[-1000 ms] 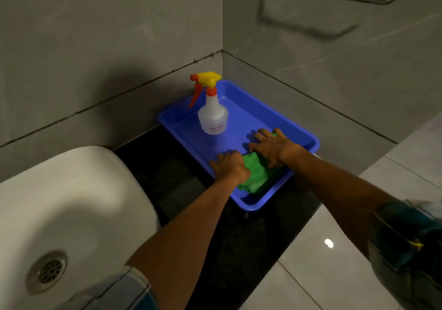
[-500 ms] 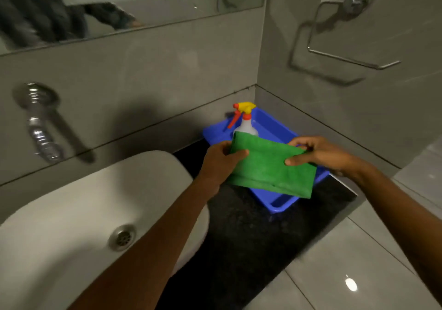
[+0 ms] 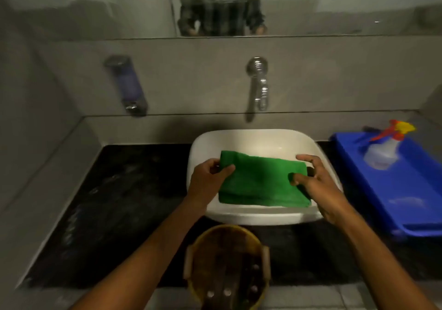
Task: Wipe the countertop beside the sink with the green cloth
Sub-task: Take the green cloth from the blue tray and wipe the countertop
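Observation:
The green cloth (image 3: pixel 260 180), folded into a rectangle, hangs in the air over the white sink (image 3: pixel 256 215). My left hand (image 3: pixel 207 183) pinches its left edge and my right hand (image 3: pixel 315 185) pinches its right edge. A wide stretch of black countertop (image 3: pixel 119 202) lies left of the sink, with dull smears on it. A narrower strip of the same counter runs to the right of the sink.
A blue tray (image 3: pixel 406 204) with a spray bottle (image 3: pixel 385 152) sits on the counter at the right. A chrome tap (image 3: pixel 259 85) and a soap dispenser (image 3: pixel 129 87) are on the back wall. A yellow bucket (image 3: pixel 227 262) stands on the floor below the sink.
Both hands lifted the cloth out of the blue tray, spread it between them and carried it left until it hangs over the sink. The view swung left with them.

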`<state>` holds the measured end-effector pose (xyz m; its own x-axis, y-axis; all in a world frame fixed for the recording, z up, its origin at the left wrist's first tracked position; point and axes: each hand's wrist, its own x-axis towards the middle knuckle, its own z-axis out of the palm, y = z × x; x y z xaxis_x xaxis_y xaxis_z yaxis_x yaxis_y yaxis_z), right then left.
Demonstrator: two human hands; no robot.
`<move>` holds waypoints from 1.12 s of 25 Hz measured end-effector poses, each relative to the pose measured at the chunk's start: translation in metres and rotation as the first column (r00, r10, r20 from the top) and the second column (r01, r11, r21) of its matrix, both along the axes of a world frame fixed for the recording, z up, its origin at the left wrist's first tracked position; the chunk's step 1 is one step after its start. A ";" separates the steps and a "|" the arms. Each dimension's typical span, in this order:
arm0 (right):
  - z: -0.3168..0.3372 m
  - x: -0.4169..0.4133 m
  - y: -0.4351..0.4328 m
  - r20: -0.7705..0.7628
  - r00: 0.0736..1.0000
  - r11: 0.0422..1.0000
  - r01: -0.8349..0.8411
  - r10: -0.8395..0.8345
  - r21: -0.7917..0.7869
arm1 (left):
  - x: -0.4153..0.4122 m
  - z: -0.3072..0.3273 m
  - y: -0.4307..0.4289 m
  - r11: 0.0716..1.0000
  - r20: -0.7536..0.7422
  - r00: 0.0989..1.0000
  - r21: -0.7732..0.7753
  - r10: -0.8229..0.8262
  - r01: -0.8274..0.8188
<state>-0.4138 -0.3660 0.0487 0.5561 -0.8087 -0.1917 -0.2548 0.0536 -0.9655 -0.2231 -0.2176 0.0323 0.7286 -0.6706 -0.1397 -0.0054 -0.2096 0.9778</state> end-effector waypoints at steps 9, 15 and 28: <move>-0.047 0.234 0.157 -0.271 0.927 0.783 -0.367 0.261 -0.502 | 0.083 -0.112 0.237 0.903 0.158 0.959 0.328 0.236 -0.277; -0.142 0.309 0.209 -0.815 0.558 0.433 -0.780 0.154 -0.452 | 0.088 -0.180 0.253 0.817 0.546 0.835 0.509 -0.064 -0.270; -0.245 0.351 0.189 -0.742 0.670 0.546 -0.612 -0.026 -0.572 | 0.176 -0.236 0.296 0.717 0.609 0.666 0.679 -0.431 -0.158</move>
